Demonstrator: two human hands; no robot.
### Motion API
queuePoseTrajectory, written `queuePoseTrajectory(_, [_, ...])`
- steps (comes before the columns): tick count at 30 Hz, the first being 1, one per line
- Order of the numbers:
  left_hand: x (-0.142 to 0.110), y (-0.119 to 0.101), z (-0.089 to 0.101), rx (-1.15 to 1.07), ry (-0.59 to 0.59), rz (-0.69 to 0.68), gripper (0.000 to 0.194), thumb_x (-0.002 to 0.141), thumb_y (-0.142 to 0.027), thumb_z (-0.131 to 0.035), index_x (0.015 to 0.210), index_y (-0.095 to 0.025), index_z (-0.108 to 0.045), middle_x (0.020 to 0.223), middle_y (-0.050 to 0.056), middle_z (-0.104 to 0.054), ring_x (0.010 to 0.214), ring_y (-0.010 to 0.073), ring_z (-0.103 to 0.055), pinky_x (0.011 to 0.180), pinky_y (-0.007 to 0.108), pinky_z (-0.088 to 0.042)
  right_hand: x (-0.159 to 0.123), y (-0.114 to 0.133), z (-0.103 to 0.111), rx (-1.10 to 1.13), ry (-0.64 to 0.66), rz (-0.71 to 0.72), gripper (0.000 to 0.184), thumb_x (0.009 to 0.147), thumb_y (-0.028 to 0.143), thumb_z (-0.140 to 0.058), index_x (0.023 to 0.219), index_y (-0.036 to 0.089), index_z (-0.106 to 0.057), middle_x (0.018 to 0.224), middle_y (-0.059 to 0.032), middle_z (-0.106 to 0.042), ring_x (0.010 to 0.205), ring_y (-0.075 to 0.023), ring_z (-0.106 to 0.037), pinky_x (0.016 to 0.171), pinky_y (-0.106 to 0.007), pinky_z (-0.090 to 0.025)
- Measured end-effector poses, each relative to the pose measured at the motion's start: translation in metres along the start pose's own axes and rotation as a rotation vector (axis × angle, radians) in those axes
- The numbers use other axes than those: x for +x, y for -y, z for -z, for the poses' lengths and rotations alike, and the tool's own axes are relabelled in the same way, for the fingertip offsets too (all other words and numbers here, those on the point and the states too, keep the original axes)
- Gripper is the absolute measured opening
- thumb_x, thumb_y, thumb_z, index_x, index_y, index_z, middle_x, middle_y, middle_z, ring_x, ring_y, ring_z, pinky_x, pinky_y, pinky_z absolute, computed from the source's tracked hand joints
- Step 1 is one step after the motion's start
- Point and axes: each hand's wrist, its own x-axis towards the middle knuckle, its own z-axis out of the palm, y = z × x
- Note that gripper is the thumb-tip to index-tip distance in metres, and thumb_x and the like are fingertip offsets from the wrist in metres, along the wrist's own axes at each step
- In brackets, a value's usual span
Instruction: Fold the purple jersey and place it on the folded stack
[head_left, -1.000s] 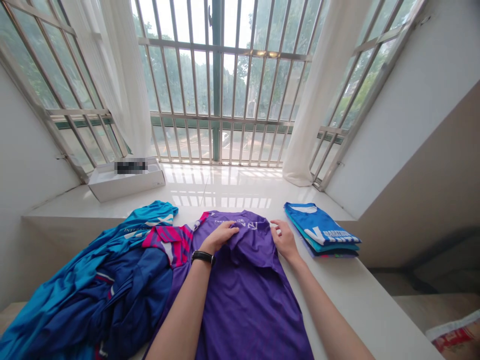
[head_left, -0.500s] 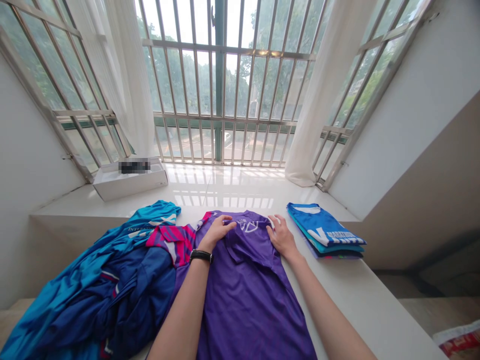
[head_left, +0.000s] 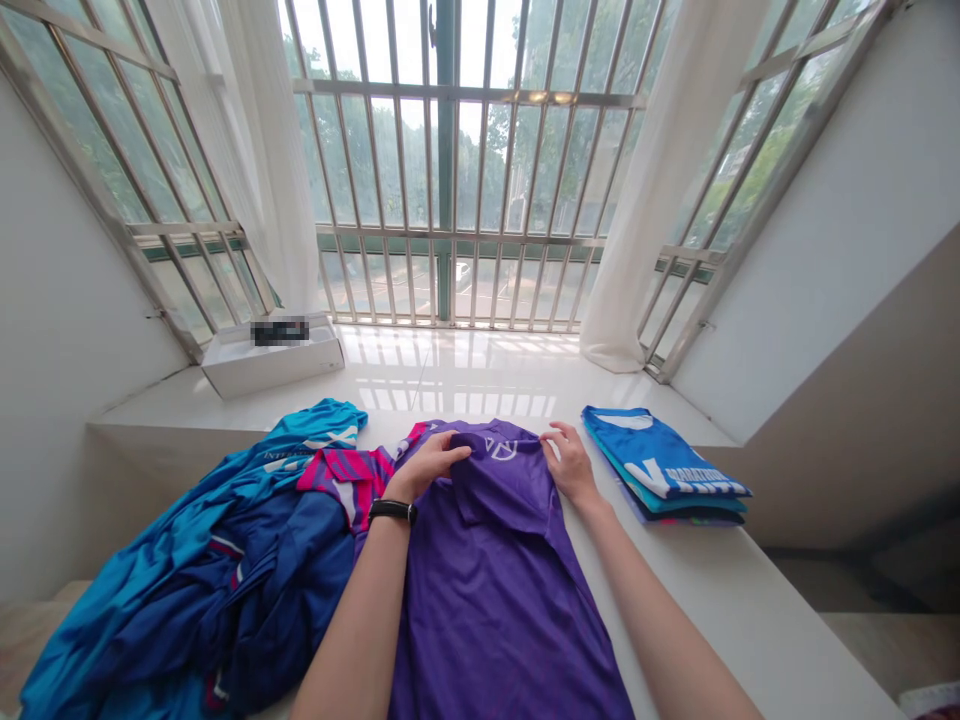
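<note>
The right hand (head_left: 571,465) has closed, fingers pinching the purple jersey (head_left: 487,610) at the shoulder; the left hand (head_left: 427,465) curls over the fold, the jersey running lengthwise toward the person.

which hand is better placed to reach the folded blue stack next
Probably the right hand: it sits at the purple jersey's edge, nearest the folded blue stack. The left hand is farther away, on the jersey's gathered fabric.

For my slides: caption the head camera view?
Left hand and right hand gather a purple jersey beside folded blue jerseys.
</note>
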Motion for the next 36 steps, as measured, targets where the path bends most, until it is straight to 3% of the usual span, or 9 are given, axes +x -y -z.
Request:
queuePoseTrajectory(4, [0.003,0.0,-0.002,-0.005,-0.092,0.023,0.045,0.073,-0.042,-0.075,0.108,-0.017,-0.064,0.102,0.007,-0.07,0.081,0.018,-0.065,0.061,0.023,-0.048,0.002,-0.001,-0.003,0.007,0.091,-0.053,0.031,0.092,0.031,-0.049,0.115,0.02,-0.066,0.131,-0.0135,-0.053,0.106,-0.0242,-0.061,0.098,-0.042,-0.049])
queuePoseTrajectory(8, [0.008,0.005,0.002,0.223,-0.212,-0.019,0.037,0.076,-0.04,-0.069,0.104,-0.015,-0.064,0.095,0.007,-0.068,0.075,0.0179,-0.063,0.054,0.022,-0.044,0.011,-0.005,-0.007,0.009,0.271,-0.135,0.043,0.085,0.026,-0.056,0.127,0.027,-0.061,0.139,-0.0094,-0.049,0.082,-0.0159,-0.064,0.088,-0.037,-0.053])
queuePoseTrajectory(13, [0.016,0.012,0.005,0.544,-0.381,-0.094,0.017,0.072,-0.029,-0.069,0.083,-0.017,-0.064,0.084,0.005,-0.066,0.082,0.0212,-0.062,0.07,0.028,-0.048,0.017,-0.005,-0.009,-0.03,0.307,-0.118,0.018,0.082,0.034,-0.059,0.092,0.024,-0.071,0.134,-0.0062,-0.052,0.086,-0.0165,-0.065,0.08,-0.033,-0.052])
queuePoseTrajectory(19, [0.021,0.014,-0.012,0.641,-0.364,-0.123,0.007,0.07,-0.023,-0.068,0.073,-0.019,-0.063,0.073,0.002,-0.063,0.081,0.0222,-0.061,0.078,0.031,-0.045,0.019,-0.023,-0.002,-0.092,0.203,-0.169,0.024,0.084,0.042,-0.055,0.081,0.02,-0.066,0.114,-0.0096,-0.06,0.077,-0.017,-0.061,0.076,-0.034,-0.05])
queuePoseTrajectory(24, [0.027,0.018,-0.029,0.695,-0.362,-0.103,0.025,0.076,-0.024,-0.065,0.056,-0.021,-0.051,0.055,-0.002,-0.05,0.067,0.0196,-0.057,0.071,0.029,-0.041,0.022,-0.042,0.014,-0.139,0.158,-0.203,0.029,0.081,0.047,-0.056,0.067,0.022,-0.058,0.088,-0.0063,-0.059,0.075,-0.02,-0.057,0.076,-0.035,-0.048])
queuePoseTrajectory(30, [0.032,0.019,-0.039,0.701,-0.446,-0.084,0.016,0.091,-0.024,-0.055,0.076,-0.02,-0.059,0.069,0.004,-0.062,0.078,0.0236,-0.063,0.076,0.031,-0.04,0.026,-0.042,0.014,-0.122,0.149,-0.195,0.03,0.081,0.05,-0.054,0.068,0.024,-0.055,0.082,-0.0037,-0.057,0.069,-0.0188,-0.054,0.071,-0.034,-0.046])
queuePoseTrajectory(36, [0.03,0.014,-0.029,0.741,-0.508,-0.004,0.015,0.096,-0.026,-0.049,0.094,-0.019,-0.061,0.086,0.011,-0.069,0.094,0.0288,-0.066,0.084,0.034,-0.042,0.03,-0.032,0.007,-0.044,0.141,-0.181,0.034,0.086,0.053,-0.049,0.07,0.024,-0.056,0.081,-0.0045,-0.06,0.073,-0.0192,-0.057,0.078,-0.035,-0.048])
